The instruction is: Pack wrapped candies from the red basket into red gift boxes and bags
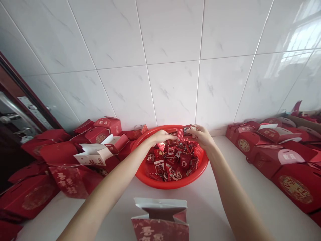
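Note:
A red plastic basket (173, 185) with perforated sides holds a heap of small wrapped candies (173, 164), mostly red with white or gold print. Over its back left part is my left hand (160, 136), fingers curled, with a shiny red candy showing below the palm. My right hand (202, 134), at the basket's back right rim, pinches candies (192, 130) in light and dark wrappers. Nearer me on the white counter stands a red paper gift box (160, 229), its top open and white flaps raised. The box's inside is mostly hidden from view.
Red gift boxes (72, 180) crowd the counter on the left, some with open tops. More closed red boxes (273, 157) with gold emblems line the right side. A white tiled wall (173, 93) rises behind the basket. A dark door frame (22, 90) is at far left.

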Demonstrator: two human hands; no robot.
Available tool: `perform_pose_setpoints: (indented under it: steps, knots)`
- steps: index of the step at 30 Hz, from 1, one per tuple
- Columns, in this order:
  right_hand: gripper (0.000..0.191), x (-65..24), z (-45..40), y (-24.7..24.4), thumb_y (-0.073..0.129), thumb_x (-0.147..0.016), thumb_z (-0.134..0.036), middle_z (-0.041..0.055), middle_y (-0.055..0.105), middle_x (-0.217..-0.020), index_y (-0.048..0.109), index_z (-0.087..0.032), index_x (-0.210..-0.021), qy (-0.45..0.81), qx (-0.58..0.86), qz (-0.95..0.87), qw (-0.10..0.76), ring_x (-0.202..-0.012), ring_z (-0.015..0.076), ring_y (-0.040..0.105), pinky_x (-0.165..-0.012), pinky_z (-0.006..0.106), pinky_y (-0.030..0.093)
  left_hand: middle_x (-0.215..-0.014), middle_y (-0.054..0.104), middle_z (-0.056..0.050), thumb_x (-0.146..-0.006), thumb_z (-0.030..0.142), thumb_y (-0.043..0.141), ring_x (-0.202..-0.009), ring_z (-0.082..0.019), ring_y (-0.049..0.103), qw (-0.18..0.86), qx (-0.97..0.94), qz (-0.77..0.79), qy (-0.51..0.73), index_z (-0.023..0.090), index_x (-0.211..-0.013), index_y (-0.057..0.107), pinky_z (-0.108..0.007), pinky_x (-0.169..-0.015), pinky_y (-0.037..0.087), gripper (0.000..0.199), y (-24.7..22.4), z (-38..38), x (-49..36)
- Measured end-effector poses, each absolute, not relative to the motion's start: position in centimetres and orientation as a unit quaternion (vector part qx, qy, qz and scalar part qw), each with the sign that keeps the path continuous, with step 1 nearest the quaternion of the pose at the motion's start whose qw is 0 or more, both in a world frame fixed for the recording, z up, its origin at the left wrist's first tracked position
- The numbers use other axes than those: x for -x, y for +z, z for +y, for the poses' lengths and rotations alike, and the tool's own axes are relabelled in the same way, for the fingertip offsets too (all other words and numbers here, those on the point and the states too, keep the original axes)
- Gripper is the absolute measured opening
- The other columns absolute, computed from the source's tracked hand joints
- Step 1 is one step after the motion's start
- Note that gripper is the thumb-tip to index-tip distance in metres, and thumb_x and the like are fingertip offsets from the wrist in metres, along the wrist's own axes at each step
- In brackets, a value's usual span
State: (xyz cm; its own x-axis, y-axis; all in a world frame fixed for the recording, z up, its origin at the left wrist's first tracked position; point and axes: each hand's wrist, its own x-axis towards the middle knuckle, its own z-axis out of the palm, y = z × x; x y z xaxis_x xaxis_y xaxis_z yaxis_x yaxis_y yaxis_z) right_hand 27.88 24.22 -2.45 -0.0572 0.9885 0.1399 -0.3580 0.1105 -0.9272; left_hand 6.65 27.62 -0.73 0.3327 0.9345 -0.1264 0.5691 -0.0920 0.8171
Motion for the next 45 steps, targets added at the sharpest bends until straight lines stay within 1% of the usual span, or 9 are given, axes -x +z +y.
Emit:
perform_pose_setpoints:
  steps: [4,10,17,23,26,33,38,42,45]
  knots:
    - [0.024,-27.8,24.2,-2.5,0.086,-0.057,-0.017,0.0030,0.073,-0.069,0.069,-0.016,-0.074,0.583,0.351,-0.453,0.576,-0.059,0.0173,0.071,-0.055,0.026,0.062,-0.048,0.033,0.008,-0.045,0.060,0.091,-0.047,-0.008,0.028,0.369,-0.708,0.552,0.241,0.020,-0.050,0.044,-0.028,-0.052,0.016,0.061,-1.0,27.6,-6.9]
    - [0.024,-27.8,24.2,-2.6,0.086,-0.054,-0.016,0.0046,0.075,-0.071,0.070,-0.015,-0.072,0.593,0.343,-0.458,0.567,-0.060,0.0189,0.072,-0.057,0.029,0.063,-0.053,0.030,0.009,-0.040,0.061,0.089,-0.053,-0.009,0.029,0.365,-0.723,0.499,0.308,0.022,-0.054,0.032,-0.027,-0.055,0.018,0.070,-1.4,28.0,-7.3]
    - [0.027,-27.8,24.3,-2.9,0.086,-0.053,-0.021,0.0065,0.077,-0.075,0.075,-0.013,-0.076,0.607,0.334,-0.485,0.534,-0.066,0.0204,0.073,-0.064,0.032,0.063,-0.066,0.046,0.007,-0.047,0.062,0.087,-0.065,-0.012,0.043,0.377,-0.755,0.423,0.330,0.020,-0.066,0.047,-0.026,-0.064,0.032,0.061,-1.7,28.1,-7.7]
    - [0.029,-28.0,24.4,-3.0,0.087,-0.056,-0.023,0.0057,0.077,-0.079,0.074,-0.015,-0.081,0.611,0.327,-0.487,0.532,-0.072,0.0205,0.074,-0.065,0.030,0.064,-0.072,0.050,0.004,-0.072,0.073,0.066,-0.067,-0.012,0.045,0.389,-0.764,0.372,0.355,0.019,-0.075,0.053,-0.027,-0.065,0.036,0.056,-1.8,28.0,-7.9]
    - [0.029,-28.0,24.4,-2.9,0.089,-0.055,-0.023,0.0065,0.078,-0.081,0.075,-0.015,-0.080,0.609,0.316,-0.486,0.541,-0.075,0.0220,0.074,-0.070,0.034,0.065,-0.073,0.050,0.004,-0.071,0.071,0.068,-0.069,-0.012,0.046,0.384,-0.763,0.365,0.370,0.019,-0.076,0.052,-0.026,-0.067,0.037,0.055,-1.7,28.0,-7.9]
    - [0.029,-27.9,24.4,-2.8,0.091,-0.050,-0.022,0.0062,0.076,-0.074,0.073,-0.015,-0.073,0.592,0.331,-0.477,0.559,-0.068,0.0211,0.072,-0.063,0.033,0.065,-0.079,0.060,0.001,-0.077,0.064,0.063,-0.074,-0.015,0.055,0.350,-0.767,0.403,0.355,0.019,-0.082,0.056,-0.027,-0.070,0.043,0.045,-2.1,28.3,-7.7]
    - [0.031,-27.9,24.9,-3.2,0.092,-0.046,-0.025,0.0021,0.070,-0.060,0.067,-0.017,-0.062,0.558,0.350,-0.456,0.598,-0.056,0.0169,0.067,-0.056,0.029,0.061,-0.092,0.072,-0.004,-0.084,0.039,0.055,-0.088,-0.020,0.064,0.222,-0.769,0.544,0.254,0.020,-0.086,0.066,-0.029,-0.077,0.046,0.021,-2.0,28.5,-7.1]
    - [0.031,-27.9,24.9,-3.3,0.091,-0.047,-0.025,0.0027,0.070,-0.061,0.067,-0.016,-0.064,0.555,0.367,-0.469,0.581,-0.056,0.0170,0.067,-0.055,0.028,0.058,-0.080,0.073,-0.005,-0.071,0.023,0.061,-0.080,-0.023,0.067,0.150,-0.778,0.608,0.039,0.020,-0.071,0.069,-0.029,-0.069,0.046,0.009,-1.8,28.1,-6.7]
    - [0.031,-27.9,24.6,-3.2,0.091,-0.047,-0.025,0.0038,0.072,-0.063,0.068,-0.015,-0.066,0.561,0.369,-0.475,0.568,-0.058,0.0185,0.069,-0.057,0.029,0.059,-0.072,0.072,-0.006,-0.058,0.021,0.071,-0.069,-0.023,0.065,0.165,-0.774,0.610,-0.032,0.019,-0.064,0.069,-0.030,-0.063,0.046,0.006,-1.8,27.8,-6.5]
